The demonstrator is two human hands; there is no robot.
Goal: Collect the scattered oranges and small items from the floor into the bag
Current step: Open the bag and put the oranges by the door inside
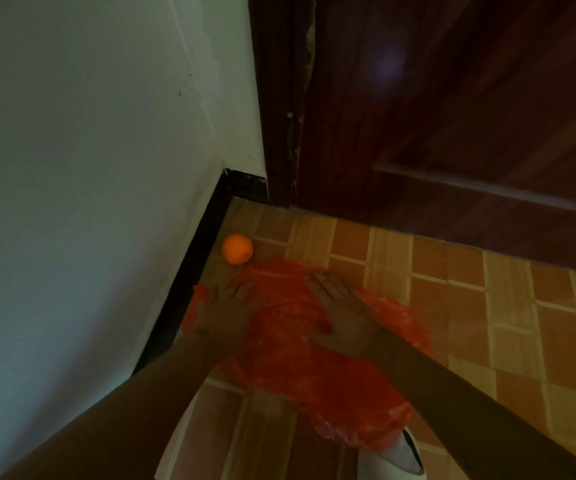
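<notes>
Both hands, left [222, 313] and right [340, 311], press flat and open on the bag [314, 393], spreading it near the orange [236, 248].

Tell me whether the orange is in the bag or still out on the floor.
Out. The orange lies on the floor tiles by the wall, beyond the red bag, which both hands press flat.

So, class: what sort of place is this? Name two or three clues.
Probably the corner of a room or hallway in a home, by a doorway: a tiled floor, a plain white wall with a dark skirting board, and a dark wooden door.
</notes>
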